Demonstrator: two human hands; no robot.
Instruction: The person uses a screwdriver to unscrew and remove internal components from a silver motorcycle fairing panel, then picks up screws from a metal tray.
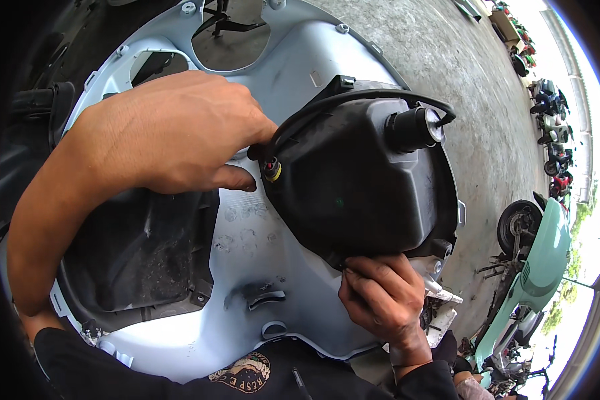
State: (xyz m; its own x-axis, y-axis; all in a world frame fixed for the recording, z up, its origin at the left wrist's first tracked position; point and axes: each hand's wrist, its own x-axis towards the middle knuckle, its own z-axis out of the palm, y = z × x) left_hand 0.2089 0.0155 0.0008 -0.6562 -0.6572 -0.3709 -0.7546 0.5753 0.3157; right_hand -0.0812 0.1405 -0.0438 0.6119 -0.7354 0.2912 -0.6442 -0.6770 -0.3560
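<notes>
A pale blue scooter front panel (243, 263) lies in front of me, its inner side up. Set in its right half is a black headlight housing (357, 183) with a round black and silver socket (417, 130). A black cable (353, 99) arches from the socket along the top to the housing's left side. There a small connector with a yellow ring (272, 170) sits beside my left hand (190, 130). That hand's fingers curl at the cable and housing edge, with their tips partly hidden and the thumb below. My right hand (383, 293) pinches the housing's lower corner.
Another black housing (140, 257) fills the panel's left half. Openings (230, 37) pierce the panel's far end. Grey concrete floor (473, 87) stretches beyond. At the right stand a mint green scooter body (540, 257) and several parked motorcycles (552, 127).
</notes>
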